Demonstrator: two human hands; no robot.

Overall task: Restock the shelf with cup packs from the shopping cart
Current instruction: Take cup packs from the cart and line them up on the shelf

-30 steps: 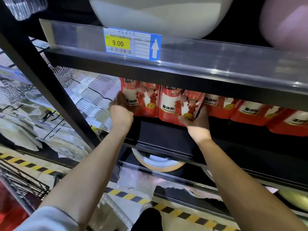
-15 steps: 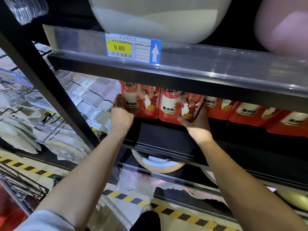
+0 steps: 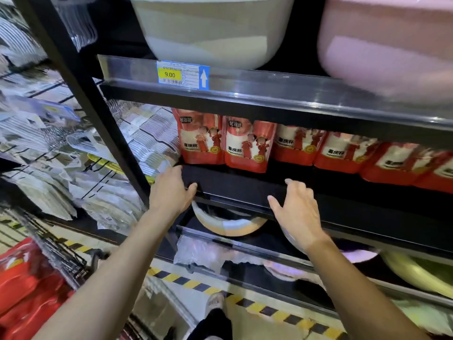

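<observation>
Shelf: cup packs in a row.
Left hand: grip wide, empty.
Right hand: grip wide, empty.
Shopping cart: red packs inside (restock seemingly unfinished).

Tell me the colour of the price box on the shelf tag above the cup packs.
Yellow, on a white and blue shelf tag; the head view shows it clearly.

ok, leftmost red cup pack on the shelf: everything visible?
The leftmost red glossy plastic cup pack stands upright at the left end of the row on the black shelf. Its front shows a white panel with dark characters, two cartoon figures in red and a gold round seal. Its right edge meets the next red pack. The left hand is below it, not touching.
</observation>
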